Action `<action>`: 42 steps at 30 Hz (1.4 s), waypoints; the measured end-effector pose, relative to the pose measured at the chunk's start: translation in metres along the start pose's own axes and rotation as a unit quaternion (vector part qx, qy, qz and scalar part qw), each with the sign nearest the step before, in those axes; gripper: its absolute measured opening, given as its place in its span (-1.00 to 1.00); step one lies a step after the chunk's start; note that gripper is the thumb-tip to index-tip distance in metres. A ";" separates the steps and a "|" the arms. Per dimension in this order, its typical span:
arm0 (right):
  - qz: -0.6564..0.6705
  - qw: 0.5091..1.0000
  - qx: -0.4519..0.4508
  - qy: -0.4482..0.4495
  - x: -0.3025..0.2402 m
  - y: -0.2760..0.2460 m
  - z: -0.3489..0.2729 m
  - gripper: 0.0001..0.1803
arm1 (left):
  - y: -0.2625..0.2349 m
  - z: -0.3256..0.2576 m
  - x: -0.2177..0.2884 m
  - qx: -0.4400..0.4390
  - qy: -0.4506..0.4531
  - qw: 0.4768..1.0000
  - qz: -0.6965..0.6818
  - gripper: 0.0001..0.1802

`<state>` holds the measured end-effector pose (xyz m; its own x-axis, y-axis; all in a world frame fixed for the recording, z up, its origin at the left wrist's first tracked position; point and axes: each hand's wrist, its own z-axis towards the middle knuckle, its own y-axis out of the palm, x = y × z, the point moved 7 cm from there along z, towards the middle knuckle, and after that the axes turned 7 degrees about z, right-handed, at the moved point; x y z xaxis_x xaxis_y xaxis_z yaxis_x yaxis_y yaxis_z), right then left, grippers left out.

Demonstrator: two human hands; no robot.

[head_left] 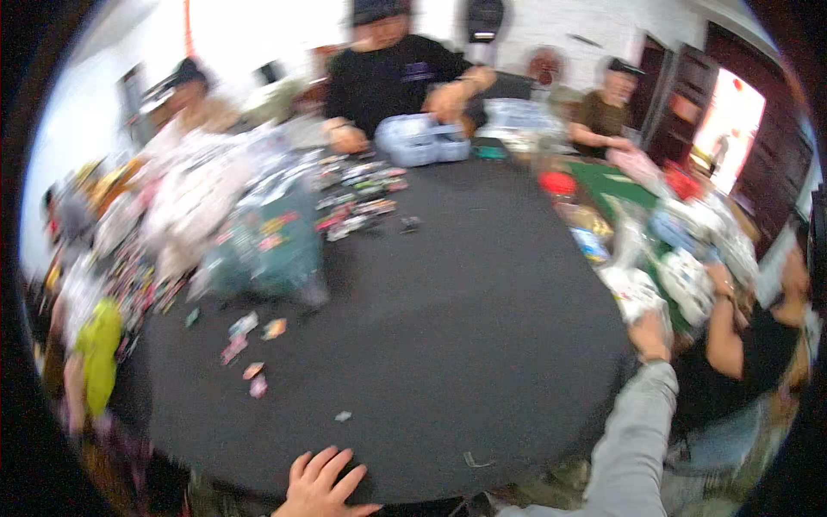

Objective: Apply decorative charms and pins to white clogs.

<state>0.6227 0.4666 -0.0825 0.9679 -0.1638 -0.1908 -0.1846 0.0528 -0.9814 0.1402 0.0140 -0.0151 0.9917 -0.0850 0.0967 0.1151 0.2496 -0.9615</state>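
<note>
My left hand (323,487) lies at the near edge of the black table (448,336), its fingers spread and nothing in them. A small pale piece (344,416) rests just beyond its fingertips. Stretched out to the right in a grey sleeve, my right hand (651,336) reaches the white plastic bag (636,297) at the table's right edge. Its fingers are blurred against the bag, so whether they grip it does not show. Several small coloured pieces (255,370) are scattered to the left of the table's middle.
A teal clear-wrapped bag (280,237) and heaped plastic bags (194,189) cover the far left. Opposite, a person in black (379,82) handles light blue containers (422,140) beside a pile of small packets (362,185). Another person's arm (724,332) is close to my right hand.
</note>
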 end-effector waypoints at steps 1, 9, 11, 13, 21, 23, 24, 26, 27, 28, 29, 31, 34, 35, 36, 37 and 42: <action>-0.032 0.986 0.141 -0.082 0.095 0.000 0.018 -0.40 | 0.002 0.017 -0.001 0.008 0.049 0.998 -0.023 -0.39; -0.078 0.996 0.041 0.009 0.003 -0.044 -0.014 -0.21 | 0.017 -0.003 -0.013 0.026 0.015 0.999 0.024 -0.32; -0.090 0.992 0.074 -0.042 0.017 -0.054 -0.005 -0.23 | 0.018 -0.002 -0.011 0.034 0.032 0.999 -0.024 -0.32; -0.045 0.951 0.158 -0.262 -0.024 -0.077 -0.028 -0.35 | 0.017 -0.003 -0.010 0.034 0.035 0.999 -0.023 -0.32; 0.011 0.835 0.066 -0.546 -0.259 -0.074 -0.225 -0.50 | 0.025 -0.017 -0.010 0.069 0.049 0.996 -0.034 -0.29; 0.042 0.800 -0.018 -0.598 -0.312 -0.062 -0.293 -0.50 | 0.030 -0.022 -0.013 0.078 0.042 0.995 -0.054 -0.27; 0.067 0.766 -0.036 -0.639 -0.328 -0.056 -0.322 -0.49 | 0.032 -0.021 -0.014 0.086 0.052 0.993 -0.062 -0.26; 0.093 0.740 -0.113 -0.656 -0.351 -0.045 -0.370 -0.48 | 0.032 -0.016 -0.013 0.092 0.057 0.990 -0.089 -0.23; 0.112 0.726 -0.145 -0.663 -0.358 -0.040 -0.387 -0.48 | 0.026 -0.014 -0.015 0.112 0.058 0.985 -0.115 -0.23; 0.106 0.712 -0.162 -0.675 -0.365 -0.030 -0.403 -0.48 | 0.021 -0.012 -0.016 0.131 0.058 0.982 -0.120 -0.27; 0.134 0.708 -0.165 -0.674 -0.370 -0.020 -0.415 -0.48 | 0.018 -0.016 -0.017 0.149 0.058 0.979 -0.125 -0.32; 0.155 0.696 -0.178 -0.679 -0.373 0.000 -0.431 -0.48 | 0.016 -0.036 -0.027 0.172 0.024 0.967 -0.188 -0.39; 0.117 0.739 -0.100 -0.656 -0.363 0.018 -0.429 -0.52 | -0.019 -0.091 -0.076 0.272 -0.067 0.933 -0.225 -0.65; 0.112 0.737 -0.104 -0.658 -0.360 0.022 -0.430 -0.52 | -0.025 -0.118 -0.099 0.298 -0.115 0.925 -0.204 -0.72; 0.121 0.738 -0.094 -0.657 -0.358 0.024 -0.431 -0.53 | -0.020 -0.150 -0.124 0.310 -0.193 0.906 -0.214 -0.76; 0.130 0.738 -0.085 -0.657 -0.359 0.023 -0.432 -0.54 | -0.013 -0.180 -0.140 0.324 -0.208 0.893 -0.232 -0.78; 0.129 0.749 -0.084 -0.644 -0.359 0.023 -0.434 -0.53 | 0.072 -0.352 -0.219 0.165 -0.590 0.779 -0.134 -0.68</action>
<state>0.1972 0.0989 -0.0457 0.2384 0.9229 -0.3023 -0.3084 -0.2232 -0.9247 -0.0888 -0.2887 -0.1964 0.2698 0.7206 0.6387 0.1432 0.6259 -0.7666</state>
